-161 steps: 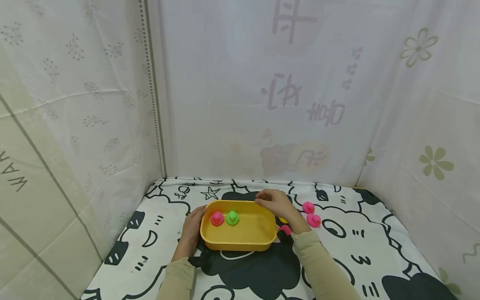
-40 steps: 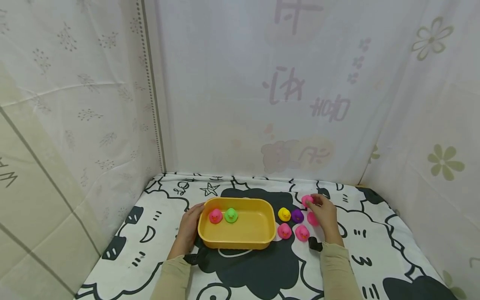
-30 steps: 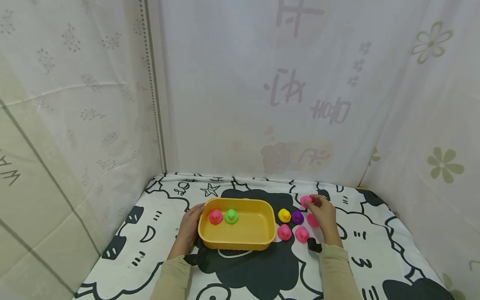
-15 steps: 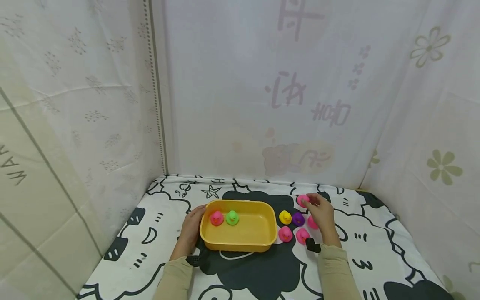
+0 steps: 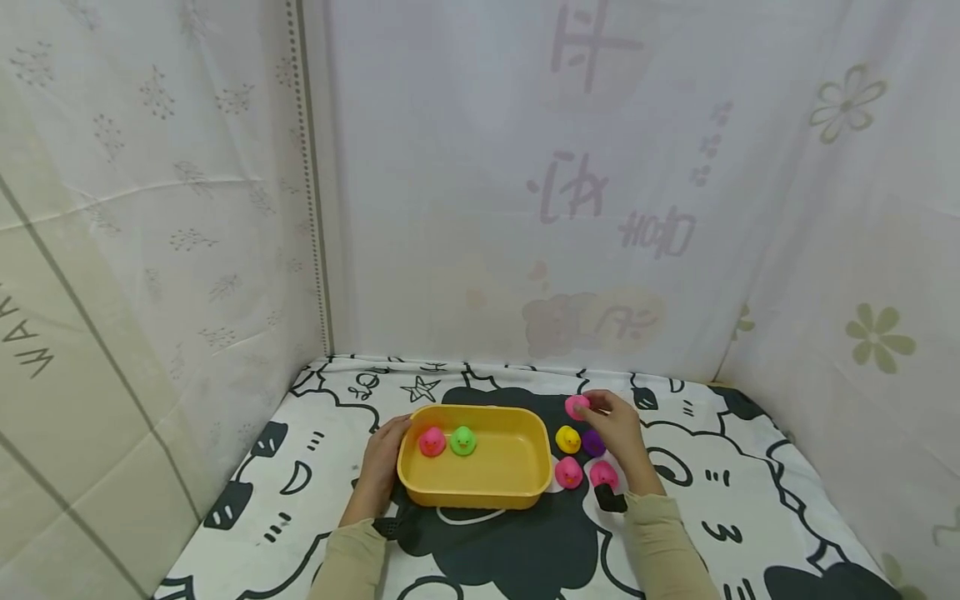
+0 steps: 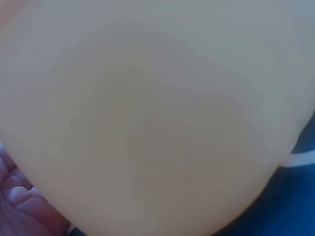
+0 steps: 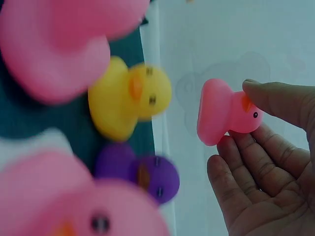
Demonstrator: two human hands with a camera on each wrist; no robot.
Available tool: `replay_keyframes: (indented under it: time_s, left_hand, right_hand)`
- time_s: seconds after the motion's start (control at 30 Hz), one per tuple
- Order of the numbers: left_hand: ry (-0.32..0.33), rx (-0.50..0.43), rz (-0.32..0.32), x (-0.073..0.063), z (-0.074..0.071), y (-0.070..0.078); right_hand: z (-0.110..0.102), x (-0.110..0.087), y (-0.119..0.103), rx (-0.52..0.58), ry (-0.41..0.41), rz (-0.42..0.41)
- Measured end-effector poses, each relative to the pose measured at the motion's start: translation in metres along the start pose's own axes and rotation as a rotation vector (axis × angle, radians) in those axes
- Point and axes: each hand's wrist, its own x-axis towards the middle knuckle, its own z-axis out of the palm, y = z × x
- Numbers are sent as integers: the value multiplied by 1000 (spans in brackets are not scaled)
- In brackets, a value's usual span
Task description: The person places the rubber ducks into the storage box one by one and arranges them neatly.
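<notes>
My right hand [image 5: 617,425] pinches a pink rubber duck [image 7: 216,113] between thumb and fingertips, raised behind the other ducks to the right of the yellow tray [image 5: 480,483]. In the right wrist view the thumb lies by the duck's bill and the fingers are under its head. My left hand [image 5: 382,458] holds the tray's left end; the left wrist view shows mostly the tray's blurred wall [image 6: 157,118]. Inside the tray, at its left, sit a pink duck [image 5: 432,442] and a green duck [image 5: 463,441].
Right of the tray stand a yellow duck [image 5: 567,439], a purple duck [image 5: 593,443] partly behind my right hand, and two pink ducks, one nearer the tray [image 5: 568,472] and one by the wrist strap [image 5: 603,475]. A patterned cloth [image 5: 712,500] covers the table; curtains surround it.
My right hand has reached the pink duck at the far right and carried it left toward the tray. Another pink duck seen before is hidden behind that hand. My left hand stays at the tray.
</notes>
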Motion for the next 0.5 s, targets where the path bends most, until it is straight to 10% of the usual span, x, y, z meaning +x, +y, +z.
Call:
replay_keyframes:
  time_s: [0.5]
  left_hand:
    - [-1,1,-23,0,-1,2]
  right_hand:
    - [26,1,-36,5,-142,-54]
